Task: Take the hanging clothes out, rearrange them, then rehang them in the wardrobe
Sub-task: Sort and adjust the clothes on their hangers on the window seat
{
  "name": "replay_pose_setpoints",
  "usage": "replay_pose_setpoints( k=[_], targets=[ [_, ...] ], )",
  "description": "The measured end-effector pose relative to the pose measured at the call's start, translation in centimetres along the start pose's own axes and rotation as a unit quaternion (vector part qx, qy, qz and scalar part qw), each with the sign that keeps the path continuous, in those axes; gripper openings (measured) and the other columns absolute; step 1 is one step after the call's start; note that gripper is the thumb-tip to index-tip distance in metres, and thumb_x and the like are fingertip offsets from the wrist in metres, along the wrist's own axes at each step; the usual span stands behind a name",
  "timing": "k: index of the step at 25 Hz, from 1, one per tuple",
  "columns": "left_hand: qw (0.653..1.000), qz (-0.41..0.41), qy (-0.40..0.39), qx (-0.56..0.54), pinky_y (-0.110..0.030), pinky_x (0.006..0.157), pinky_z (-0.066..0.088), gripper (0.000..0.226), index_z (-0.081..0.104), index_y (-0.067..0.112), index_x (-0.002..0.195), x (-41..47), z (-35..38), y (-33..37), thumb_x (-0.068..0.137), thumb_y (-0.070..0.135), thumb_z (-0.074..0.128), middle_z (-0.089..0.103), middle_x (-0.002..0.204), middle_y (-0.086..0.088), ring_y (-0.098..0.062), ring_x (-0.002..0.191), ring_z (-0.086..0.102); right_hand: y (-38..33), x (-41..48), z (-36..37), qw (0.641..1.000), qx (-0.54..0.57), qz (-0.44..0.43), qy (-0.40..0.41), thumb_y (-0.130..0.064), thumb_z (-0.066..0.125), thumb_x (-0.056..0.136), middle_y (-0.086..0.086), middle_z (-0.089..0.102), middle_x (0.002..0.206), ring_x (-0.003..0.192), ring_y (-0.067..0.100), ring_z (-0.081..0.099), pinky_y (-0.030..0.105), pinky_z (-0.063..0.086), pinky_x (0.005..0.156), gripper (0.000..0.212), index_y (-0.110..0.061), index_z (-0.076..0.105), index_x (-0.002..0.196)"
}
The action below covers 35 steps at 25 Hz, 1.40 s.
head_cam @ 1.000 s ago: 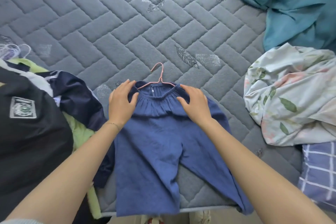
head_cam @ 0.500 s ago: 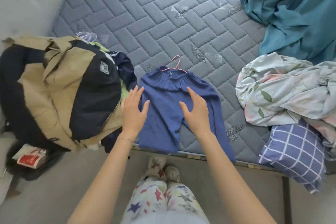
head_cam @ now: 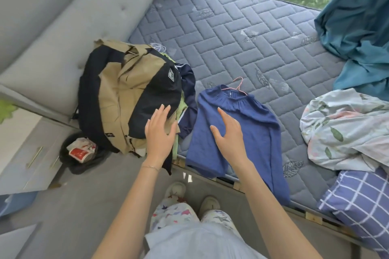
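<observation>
A blue top (head_cam: pixel 250 124) lies flat on the grey quilted mattress (head_cam: pixel 242 33), on a pink hanger (head_cam: pixel 239 86) whose hook sticks out past the collar. Its hem hangs over the bed's near edge. My right hand (head_cam: pixel 229 136) hovers over the top's left half, fingers straight and spread, holding nothing. My left hand (head_cam: pixel 160 132) is raised with straight fingers over the near edge of a pile of clothes. A tan and black jacket (head_cam: pixel 126 94) tops that pile, and a navy garment (head_cam: pixel 188 92) and some lime green cloth peek out beneath it.
A grey padded headboard (head_cam: pixel 69 19) stands on the left. A floral sheet (head_cam: pixel 345 128), a checked pillow (head_cam: pixel 362 200) and a teal curtain (head_cam: pixel 360 31) crowd the right side. A dark bin with a red and white wrapper (head_cam: pixel 81 151) sits on the floor by grey drawers.
Both hands have lifted off the blue top and drawn back toward me. My left hand has shifted left over the jacket pile. The view has pulled back from the bed.
</observation>
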<state>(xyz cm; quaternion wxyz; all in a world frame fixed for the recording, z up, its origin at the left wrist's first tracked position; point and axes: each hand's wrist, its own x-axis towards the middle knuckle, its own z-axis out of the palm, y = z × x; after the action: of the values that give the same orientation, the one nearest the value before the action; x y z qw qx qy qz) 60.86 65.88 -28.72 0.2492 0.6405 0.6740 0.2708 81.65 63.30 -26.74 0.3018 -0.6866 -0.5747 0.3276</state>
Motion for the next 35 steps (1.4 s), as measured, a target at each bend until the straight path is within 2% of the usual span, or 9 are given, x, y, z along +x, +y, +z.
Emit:
replay_pose_setpoints(
  k=[3,7,11,17,22,27,31,35],
  targets=[
    [1.0,-0.003,0.023,-0.001,-0.043,0.121,0.012,0.049,0.042,0.023,0.146,0.7,-1.8,-1.2,0.099,0.03,0.054,0.033,0.156,0.003,-0.014,0.147,0.023,-1.8,0.7,1.3,0.999,-0.02,-0.022,-0.011,-0.026,0.058,0.095,-0.006,0.045,0.145,0.135,0.013,0.036,0.029,0.03,0.111,0.057,-0.021,0.036,0.147],
    [0.999,-0.022,0.034,-0.002,-0.044,0.121,0.014,0.049,0.041,0.025,0.147,3.2,-4.1,-5.0,0.1,0.033,0.051,0.033,0.157,0.004,-0.013,0.147,0.023,-4.0,3.2,4.9,0.998,-0.04,-0.038,-0.027,-0.027,0.058,0.095,-0.006,0.046,0.145,0.136,0.014,0.039,0.036,0.036,0.112,0.057,-0.02,0.037,0.147],
    [1.0,-0.014,0.027,0.003,-0.047,0.119,0.023,0.048,0.042,0.024,0.146,7.9,-7.1,-10.1,0.1,0.034,0.05,0.036,0.155,0.002,-0.017,0.146,0.027,-7.4,6.9,10.3,0.998,-0.043,-0.041,-0.025,-0.022,0.061,0.093,-0.004,0.049,0.141,0.134,0.014,0.041,0.035,0.036,0.111,0.057,-0.021,0.039,0.146],
    [0.998,-0.007,-0.065,-0.025,-0.044,0.119,0.026,0.05,0.039,0.027,0.147,18.3,-12.9,-17.9,0.099,0.038,0.048,0.035,0.155,0.006,-0.013,0.145,0.027,-13.4,14.2,20.0,0.998,-0.052,0.02,0.004,-0.023,0.058,0.094,-0.002,0.056,0.129,0.123,0.017,0.047,0.038,0.041,0.105,0.055,-0.025,0.039,0.145],
    [0.995,0.002,-0.101,-0.029,-0.04,0.12,0.021,0.05,0.039,0.026,0.147,28.0,-15.8,-22.0,0.099,0.035,0.05,0.036,0.155,0.005,-0.014,0.146,0.027,-17.6,20.2,25.1,0.997,-0.039,0.058,0.024,-0.023,0.056,0.096,-0.005,0.046,0.143,0.134,0.012,0.038,0.032,0.032,0.112,0.054,-0.024,0.037,0.146],
    [0.994,-0.016,-0.105,-0.015,-0.047,0.12,0.021,0.05,0.039,0.024,0.147,36.1,-15.0,-25.0,0.099,0.033,0.051,0.037,0.154,0.002,-0.015,0.146,0.026,-17.7,27.0,28.2,0.995,-0.054,0.076,0.019,-0.023,0.057,0.095,-0.004,0.047,0.142,0.133,0.013,0.037,0.024,0.026,0.111,0.054,-0.023,0.038,0.146],
    [0.994,-0.021,-0.107,0.029,-0.052,0.119,0.02,0.051,0.039,0.016,0.147,43.7,-11.7,-28.9,0.099,0.03,0.051,0.039,0.154,-0.005,-0.022,0.146,0.026,-15.4,34.4,31.4,0.995,-0.057,0.078,-0.011,-0.023,0.056,0.095,-0.002,0.049,0.14,0.13,0.016,0.041,0.036,0.032,0.112,0.054,-0.023,0.038,0.146],
    [0.989,0.003,-0.122,0.083,-0.051,0.119,0.018,0.053,0.037,0.013,0.147,50.5,-6.3,-32.7,0.1,0.035,0.047,0.039,0.153,-0.007,-0.025,0.144,0.029,-11.5,41.5,35.2,0.992,-0.106,0.062,-0.027,-0.032,0.053,0.097,0.001,0.044,0.146,0.137,0.019,0.035,0.038,0.026,0.116,0.053,-0.023,0.037,0.146]
  ],
)
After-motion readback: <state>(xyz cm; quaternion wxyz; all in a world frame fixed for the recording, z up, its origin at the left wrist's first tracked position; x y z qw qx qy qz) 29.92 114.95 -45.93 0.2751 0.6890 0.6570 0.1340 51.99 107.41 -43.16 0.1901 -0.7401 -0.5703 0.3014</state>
